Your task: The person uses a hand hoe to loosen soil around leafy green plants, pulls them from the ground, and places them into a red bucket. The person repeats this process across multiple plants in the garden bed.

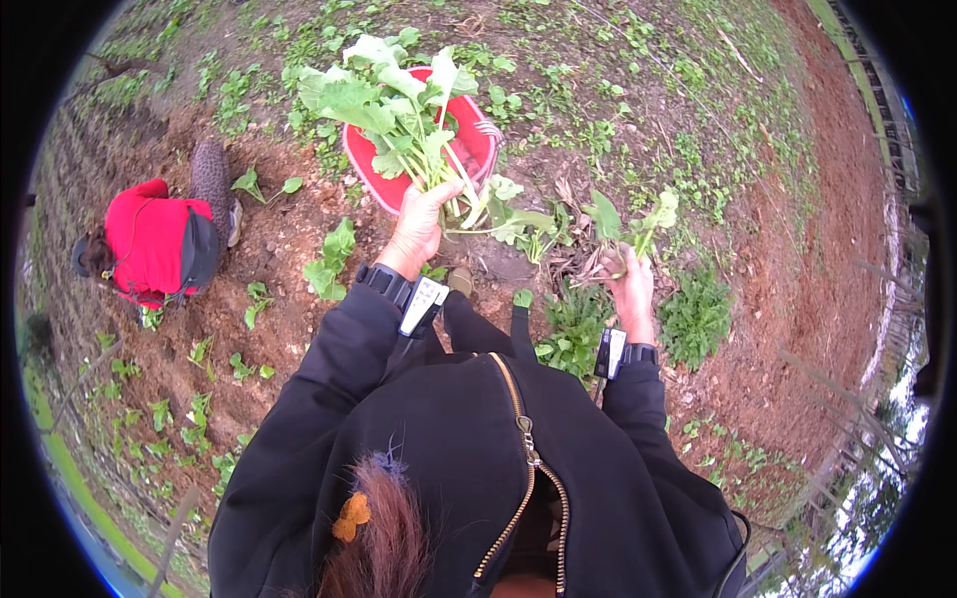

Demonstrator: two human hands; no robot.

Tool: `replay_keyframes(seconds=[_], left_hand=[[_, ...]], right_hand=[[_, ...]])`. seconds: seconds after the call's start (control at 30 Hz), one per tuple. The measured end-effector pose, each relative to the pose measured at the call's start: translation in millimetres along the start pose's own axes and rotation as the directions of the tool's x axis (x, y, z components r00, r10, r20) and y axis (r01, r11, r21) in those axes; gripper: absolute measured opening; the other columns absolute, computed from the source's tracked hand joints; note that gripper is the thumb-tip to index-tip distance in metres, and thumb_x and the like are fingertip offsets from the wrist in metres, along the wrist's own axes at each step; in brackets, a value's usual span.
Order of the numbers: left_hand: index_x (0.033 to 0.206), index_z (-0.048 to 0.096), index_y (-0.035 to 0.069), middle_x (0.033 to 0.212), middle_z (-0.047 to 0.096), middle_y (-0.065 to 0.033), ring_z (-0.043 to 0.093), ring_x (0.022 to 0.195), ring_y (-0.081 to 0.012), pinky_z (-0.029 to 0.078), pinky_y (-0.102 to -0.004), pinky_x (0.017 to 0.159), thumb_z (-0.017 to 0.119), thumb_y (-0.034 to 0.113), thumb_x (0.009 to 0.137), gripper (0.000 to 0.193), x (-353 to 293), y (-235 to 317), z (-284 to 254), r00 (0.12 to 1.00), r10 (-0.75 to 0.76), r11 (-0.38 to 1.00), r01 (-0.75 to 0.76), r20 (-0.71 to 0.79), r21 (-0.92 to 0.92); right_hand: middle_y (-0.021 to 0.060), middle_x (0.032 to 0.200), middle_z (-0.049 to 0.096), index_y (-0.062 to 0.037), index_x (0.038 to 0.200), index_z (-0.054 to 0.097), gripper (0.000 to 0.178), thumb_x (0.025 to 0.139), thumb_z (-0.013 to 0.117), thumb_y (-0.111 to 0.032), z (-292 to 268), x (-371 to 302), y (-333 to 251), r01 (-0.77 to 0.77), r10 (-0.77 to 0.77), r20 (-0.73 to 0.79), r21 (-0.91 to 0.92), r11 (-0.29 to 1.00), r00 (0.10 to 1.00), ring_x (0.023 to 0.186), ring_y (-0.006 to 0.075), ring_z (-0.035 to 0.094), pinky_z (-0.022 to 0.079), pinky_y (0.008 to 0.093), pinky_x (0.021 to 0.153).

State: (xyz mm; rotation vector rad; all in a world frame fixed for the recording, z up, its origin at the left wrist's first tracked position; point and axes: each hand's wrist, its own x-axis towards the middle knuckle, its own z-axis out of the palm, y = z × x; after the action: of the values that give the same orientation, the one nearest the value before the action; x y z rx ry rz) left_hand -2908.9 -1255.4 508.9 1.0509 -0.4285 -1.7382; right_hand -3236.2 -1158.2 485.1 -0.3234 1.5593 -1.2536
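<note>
My left hand (417,225) is closed around the stems of a big bunch of leafy greens (391,112). The pale stalks run up from my fist, and the broad leaves spread over a red plastic basket (482,149), hiding much of its inside. A few stalks and leaves droop to the right of my fist. Lower and farther right, my right hand (632,291) is closed on a few leafy stems (653,224), their leaves pointing up and apart. Some dry, brownish leaf bits show by its fingers, which are partly hidden.
A person in a red top (159,239) bends over the soil at the left. Young plants (331,261) grow around that bed. Bushy green plants (696,317) stand beside my right forearm. Low weeds cover the far ground, and a fence (902,189) runs along the right edge.
</note>
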Motion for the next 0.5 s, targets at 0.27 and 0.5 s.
replay_keyframes(seconds=[0.27,0.5], left_hand=[[0.107,0.055,0.004,0.094,0.063,-0.0055,0.062,0.084,-0.0160,0.051,-0.0307,0.073,0.060,0.003,0.079,0.028,-14,-2,-11,0.999,-0.046,0.998,0.045,-0.015,-0.050],[0.104,0.056,0.003,0.091,0.063,-0.0055,0.061,0.078,-0.0150,0.052,-0.0300,0.068,0.060,0.005,0.079,0.025,-21,-5,-17,0.999,-0.009,0.999,0.008,-0.031,-0.041]], right_hand=[[0.0119,0.097,0.064,-0.0033,0.101,0.062,0.030,0.079,0.065,-0.023,70,-1,9,0.401,-0.064,0.459,-0.690,0.602,0.886,0.085,0.0198,0.062,0.048,0.0295,0.078],[0.0211,0.127,0.047,-0.0006,0.131,0.035,0.080,0.073,0.071,-0.043,137,-20,29,0.432,0.266,0.707,-0.640,0.635,0.655,0.111,0.0317,0.052,0.042,0.0381,0.092]])
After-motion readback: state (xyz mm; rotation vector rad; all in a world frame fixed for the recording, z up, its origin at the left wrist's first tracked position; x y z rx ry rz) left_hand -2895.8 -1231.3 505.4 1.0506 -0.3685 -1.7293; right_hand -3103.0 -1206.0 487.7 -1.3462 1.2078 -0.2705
